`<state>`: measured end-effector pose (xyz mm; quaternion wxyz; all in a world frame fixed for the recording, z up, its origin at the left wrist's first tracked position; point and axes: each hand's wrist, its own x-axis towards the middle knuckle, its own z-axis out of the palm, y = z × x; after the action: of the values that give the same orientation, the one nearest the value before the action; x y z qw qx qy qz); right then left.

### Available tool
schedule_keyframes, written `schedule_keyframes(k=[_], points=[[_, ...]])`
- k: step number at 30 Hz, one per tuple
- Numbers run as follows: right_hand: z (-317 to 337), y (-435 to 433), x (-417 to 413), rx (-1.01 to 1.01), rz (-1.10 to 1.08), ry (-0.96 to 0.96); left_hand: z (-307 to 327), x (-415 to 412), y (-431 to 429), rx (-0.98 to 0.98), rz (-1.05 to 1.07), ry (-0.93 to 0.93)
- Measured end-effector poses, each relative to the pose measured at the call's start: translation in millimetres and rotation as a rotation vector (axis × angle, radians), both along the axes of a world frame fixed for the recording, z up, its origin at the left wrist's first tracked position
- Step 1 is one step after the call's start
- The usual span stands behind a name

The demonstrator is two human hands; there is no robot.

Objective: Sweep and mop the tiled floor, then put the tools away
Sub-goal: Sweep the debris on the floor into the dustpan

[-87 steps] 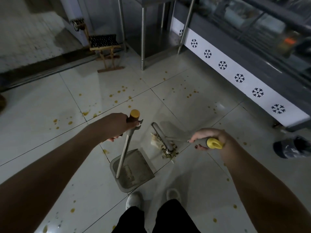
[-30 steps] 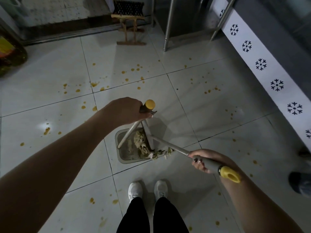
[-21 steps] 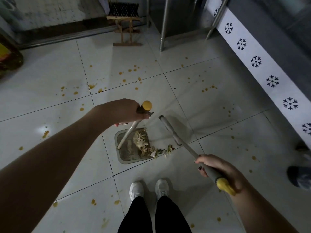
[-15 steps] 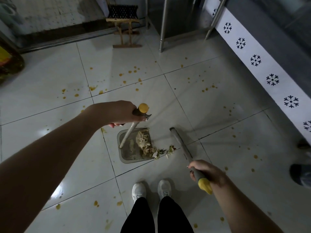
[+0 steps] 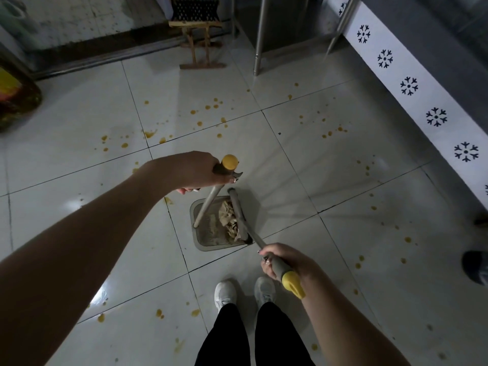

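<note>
Quick status, imo approx a third done at best. The grey metal long-handled dustpan (image 5: 208,233) sits flat on the white tiled floor (image 5: 303,159), right in front of the white sneakers (image 5: 224,294). The left hand (image 5: 195,171) has its fingers curled round the pan's upright handle just under the yellow knob. The right hand (image 5: 282,260), on the near-right side of the pan, has its fingers wrapped tight round the grey shaft of the yellow-tipped broom (image 5: 239,215). The broom head lies along the pan's right side, pressed against a beige pile of food scraps (image 5: 227,216) that looks to be basically all inside the pan now. Can't see any loose bits outside the lip, tho the light is poor.

What's left: a lot. Orange-yellow sauce spots (image 5: 208,107) are all round the pan, beyond it, to both sides and behind it near the feet, so mopping hasn't started afaict. No mop in view. Scraps need dumping, and both tools need putting away.

Beyond the pan there's a small wooden folding stool (image 5: 196,35) and steel table legs (image 5: 260,35).
</note>
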<state>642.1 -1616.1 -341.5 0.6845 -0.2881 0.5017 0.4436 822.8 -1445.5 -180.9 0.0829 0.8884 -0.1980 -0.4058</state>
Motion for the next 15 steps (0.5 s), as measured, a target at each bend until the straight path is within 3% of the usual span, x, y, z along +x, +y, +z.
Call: schedule_keyframes(k=[11, 15], points=[[23, -35, -5, 0.052, 0.056, -0.006, 2, 2, 1, 0.001, -0.005, -0.039], [32, -57, 4, -0.054, 0.165, -0.012, 2, 2, 9, -0.002, 0.036, -0.044]])
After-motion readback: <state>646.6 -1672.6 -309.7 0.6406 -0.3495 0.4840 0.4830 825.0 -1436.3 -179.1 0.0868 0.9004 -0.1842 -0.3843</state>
